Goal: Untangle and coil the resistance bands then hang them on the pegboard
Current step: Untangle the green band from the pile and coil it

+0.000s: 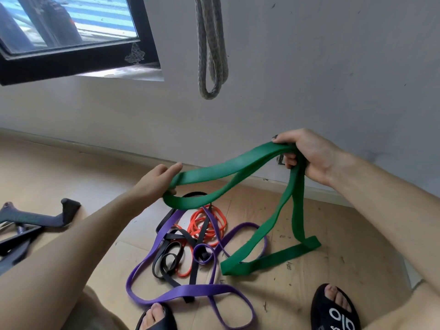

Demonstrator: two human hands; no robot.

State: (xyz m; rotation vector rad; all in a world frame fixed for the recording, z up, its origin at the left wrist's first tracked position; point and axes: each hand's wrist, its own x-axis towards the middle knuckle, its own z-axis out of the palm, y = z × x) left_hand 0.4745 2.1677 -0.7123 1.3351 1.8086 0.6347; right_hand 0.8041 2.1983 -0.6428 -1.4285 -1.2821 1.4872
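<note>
Item one: green band (pixel 240 167), wide and flat, held above the floor pile. Our right hand (pixel 307 156) gripped its gathered upper folds, fingers curled around them; our left hand (pixel 157 179) pinched its lower loop between thumb and fingers. Its long end trailed down to the cardboard (pixel 333 263) right of the pile. Item two: floor pile, purple band (pixel 181 291), black band (pixel 166 260) and orange band (pixel 209 222) tangled together. Item three: grey band (pixel 212 55), hanging on the wall above the pile.
</note>
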